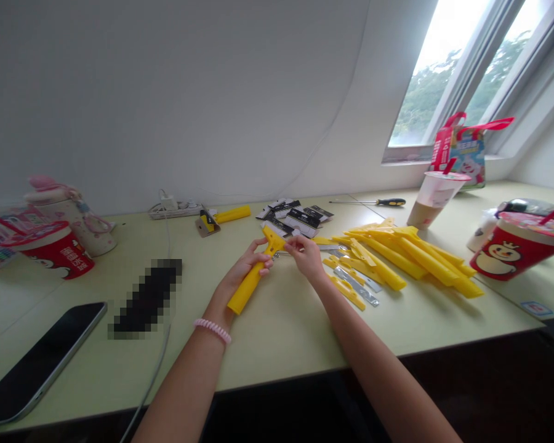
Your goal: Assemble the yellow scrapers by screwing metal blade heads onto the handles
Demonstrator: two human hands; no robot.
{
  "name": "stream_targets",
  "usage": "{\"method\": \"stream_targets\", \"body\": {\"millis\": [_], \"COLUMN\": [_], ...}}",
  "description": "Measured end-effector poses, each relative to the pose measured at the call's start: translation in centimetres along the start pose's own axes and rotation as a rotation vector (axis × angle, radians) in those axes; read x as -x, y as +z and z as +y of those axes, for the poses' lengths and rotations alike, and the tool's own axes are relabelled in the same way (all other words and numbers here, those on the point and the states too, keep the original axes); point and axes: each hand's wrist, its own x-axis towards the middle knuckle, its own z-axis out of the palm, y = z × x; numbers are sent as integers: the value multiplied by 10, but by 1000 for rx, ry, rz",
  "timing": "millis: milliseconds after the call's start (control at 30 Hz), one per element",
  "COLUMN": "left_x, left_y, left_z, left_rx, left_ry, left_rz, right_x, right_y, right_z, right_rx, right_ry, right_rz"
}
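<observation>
Scraper [247,290] gripped by left hand [240,269]; right hand [307,255] at scraper's head [272,237], cannot tell what grip holds. Best brace scraper steady, work head lightly.

Place: ordinary indoor room, home or small office, honestly can't tell which
Wall [189,92]: plain and pale, thin cord running down it
Window [471,74]: right side, daylight and leafy trees [427,95] showing through
Counter [281,344]: long, pale top, right up against the wall, more desk than workbench tbh
Personal clutter: red cup [71,249] and pink-topped bottle [74,215] on the left, milky drink [436,200] and another red cup [512,249] on the right, plus a big phone [41,363]
Power strip [184,210]: white, by the wall
Workshop-ish bits: piled yellow handles [410,252], metal strips [356,286], a screwdriver [391,202]
</observation>
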Motion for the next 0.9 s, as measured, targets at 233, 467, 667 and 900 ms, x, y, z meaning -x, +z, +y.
{"method": "stream_targets", "body": {"millis": [233, 467, 667, 900], "left_x": [1, 0, -2, -3], "left_y": [1, 3, -6, -10], "left_z": [-1, 1, 5, 5], "left_rx": [11, 73, 112, 176], "left_ry": [1, 61, 49, 92], "left_rz": [-7, 54, 141, 192], "right_x": [0, -4, -1, 0], "right_y": [1, -5, -29, -39], "right_z": [-1, 3, 12, 16], "right_rx": [-60, -61, 572, 748], "right_ry": [-46, 48, 27, 85], "right_rz": [-1, -27, -81, -216]}}
